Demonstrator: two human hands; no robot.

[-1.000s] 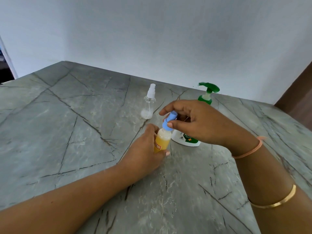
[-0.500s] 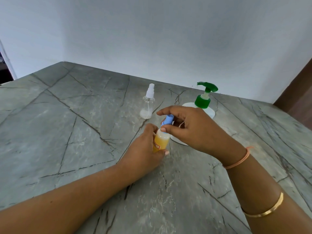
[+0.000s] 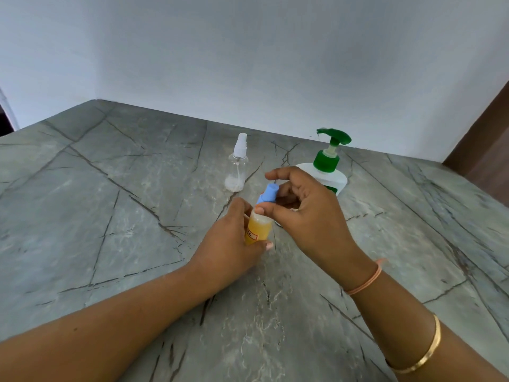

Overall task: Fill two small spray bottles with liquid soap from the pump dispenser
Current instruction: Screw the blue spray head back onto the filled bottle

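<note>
Fingers of the left hand (image 3: 234, 244) were wrapped round the lower body of the yellow spray bottle (image 3: 257, 230), gripping it where it stood near the middle of the grey veined surface (image 3: 110, 216), its base hidden by the hand. Beyond, toward the far edge, the clear spray bottle (image 3: 238, 164) stood upright and apart from both hands, with a white cap on and something whitish at its bottom. On the yellow bottle sat the blue spray head (image 3: 267, 194), leaning slightly right. The right hand (image 3: 303, 213) curled around that head, with the thumb tip at its base and the forefinger arched over its top. Whether the forefinger touched it could not be told. Behind this hand, close to the far edge, stood the white pump dispenser (image 3: 327, 166) with its green pump, partly covered. A pink band (image 3: 366, 282) and a gold bangle (image 3: 421, 354) circled the right forearm.
</note>
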